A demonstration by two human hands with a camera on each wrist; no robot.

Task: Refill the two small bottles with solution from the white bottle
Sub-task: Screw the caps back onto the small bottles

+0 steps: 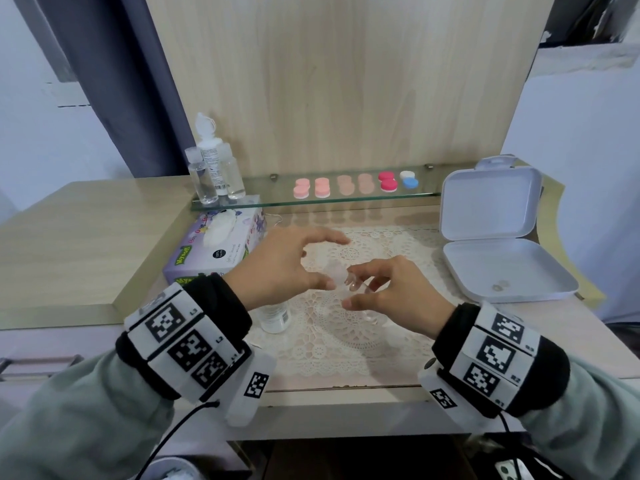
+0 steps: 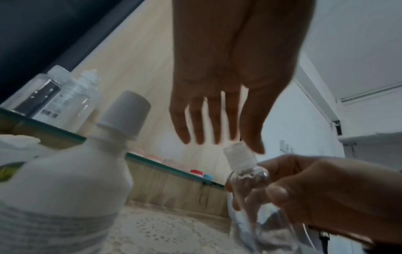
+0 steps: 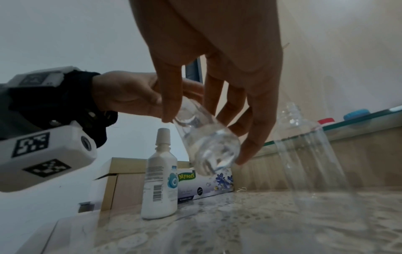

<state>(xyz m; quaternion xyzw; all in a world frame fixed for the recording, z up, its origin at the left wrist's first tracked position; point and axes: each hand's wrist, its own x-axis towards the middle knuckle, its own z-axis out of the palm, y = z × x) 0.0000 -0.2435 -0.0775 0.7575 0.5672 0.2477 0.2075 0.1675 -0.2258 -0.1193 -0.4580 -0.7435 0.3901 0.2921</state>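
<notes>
A wooden desk point(image 1: 86, 237) carries a lace mat point(image 1: 346, 341), a glass shelf point(image 1: 311, 199) with coloured lens cases and spare bottles, an open white case point(image 1: 491, 216) on the right and a tissue box point(image 1: 214, 247) on the left. The white bottle point(image 3: 159, 185) stands capped on the mat beside the tissue box, under the left forearm. Above the mat's middle, the right hand point(image 1: 388, 292) curls its thumb and fingers round one small clear bottle point(image 3: 204, 137), held tilted in the air with its white screw cap point(image 2: 240, 157) on. The left hand point(image 1: 287, 261) hovers spread over that cap, thumb just beside it and gripping nothing. A second small bottle point(image 3: 309, 154) stands uncapped on the mat near the right hand. Likely the cap is about to be twisted off. The risks: the slick, light bottle could slip in the right hand's grip as the cap turns, the loosened cap could roll away, or a sweeping forearm could knock over the open empty bottle or the white one.
</notes>
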